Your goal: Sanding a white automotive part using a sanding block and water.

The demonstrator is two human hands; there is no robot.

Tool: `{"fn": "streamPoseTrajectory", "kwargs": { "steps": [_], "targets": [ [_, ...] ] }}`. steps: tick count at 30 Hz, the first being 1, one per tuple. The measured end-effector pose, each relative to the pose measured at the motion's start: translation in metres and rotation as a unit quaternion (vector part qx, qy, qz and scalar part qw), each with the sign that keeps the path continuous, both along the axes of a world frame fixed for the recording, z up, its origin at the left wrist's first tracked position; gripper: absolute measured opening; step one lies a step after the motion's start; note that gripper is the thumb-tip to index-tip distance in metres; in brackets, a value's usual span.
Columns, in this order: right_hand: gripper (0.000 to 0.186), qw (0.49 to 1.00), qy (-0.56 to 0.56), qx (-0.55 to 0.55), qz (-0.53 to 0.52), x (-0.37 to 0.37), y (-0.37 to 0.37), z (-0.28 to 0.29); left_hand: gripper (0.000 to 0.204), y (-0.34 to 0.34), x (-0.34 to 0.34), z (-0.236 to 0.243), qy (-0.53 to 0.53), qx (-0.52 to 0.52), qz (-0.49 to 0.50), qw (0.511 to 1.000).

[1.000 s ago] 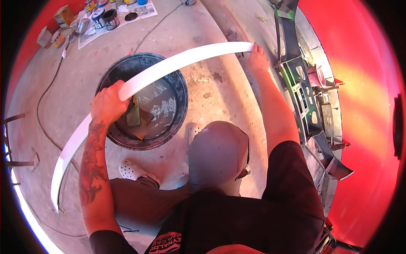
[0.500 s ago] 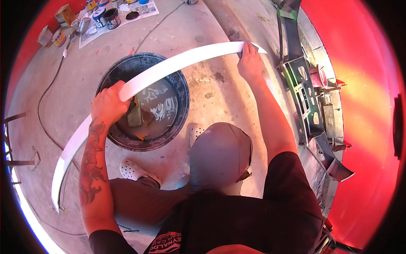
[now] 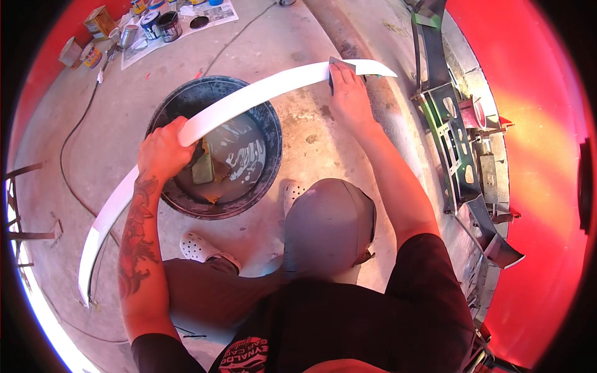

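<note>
Your left hand (image 3: pixel 163 149) clamps its fingers round the white strip (image 3: pixel 249 96) above the black tub (image 3: pixel 272 158); right of the tub, your right hand (image 3: pixel 349 94) closes its fingers over a dark pad (image 3: pixel 342 62) on the strip. Uneven pressure there could twist it

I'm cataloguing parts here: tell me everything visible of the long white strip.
The long white strip looks smooth, its material uncertain. It bows in this fisheye view, tapering at both ends. It runs from lower left to upper right, passing over the black tub; whether they touch is unclear. The left hand grips its middle stretch; the right hand holds a dark pad against it near its right end.
</note>
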State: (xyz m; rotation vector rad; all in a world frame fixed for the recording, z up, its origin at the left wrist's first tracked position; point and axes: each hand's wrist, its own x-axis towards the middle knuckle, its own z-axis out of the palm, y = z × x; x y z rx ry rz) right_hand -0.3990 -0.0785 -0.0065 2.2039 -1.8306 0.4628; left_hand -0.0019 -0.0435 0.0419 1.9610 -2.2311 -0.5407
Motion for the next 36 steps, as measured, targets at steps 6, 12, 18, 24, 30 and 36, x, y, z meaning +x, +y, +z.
{"fn": "streamPoseTrajectory", "kwargs": {
  "steps": [6, 12, 18, 24, 30, 36],
  "targets": [
    [0.048, 0.993, 0.017, 0.022, -0.115, -0.040, -0.012, 0.013, 0.024, -0.004, -0.004, 0.003, -0.002, 0.011, -0.002, 1.000],
    [0.043, 0.995, -0.005, 0.055, 0.085, 0.048, 0.017, 0.019, 0.024, -0.003, 0.000, -0.004, -0.001, 0.018, -0.005, 1.000],
    [0.046, 0.995, 0.021, 0.088, 0.040, 0.019, -0.006, 0.026, 0.025, -0.007, 0.000, -0.003, 0.009, 0.012, -0.006, 1.000],
    [0.050, 0.986, 0.063, 0.085, 0.125, 0.060, 0.020, 0.025, 0.024, -0.003, 0.001, -0.004, -0.001, 0.019, -0.010, 1.000],
    [0.051, 0.992, 0.068, 0.078, 0.069, 0.049, 0.002, 0.027, 0.026, -0.006, -0.002, -0.004, -0.015, 0.023, -0.007, 1.000],
    [0.048, 0.988, 0.109, 0.054, 0.097, 0.037, 0.003, 0.031, 0.027, -0.006, 0.000, -0.006, -0.004, 0.015, -0.008, 1.000]
  ]
}}
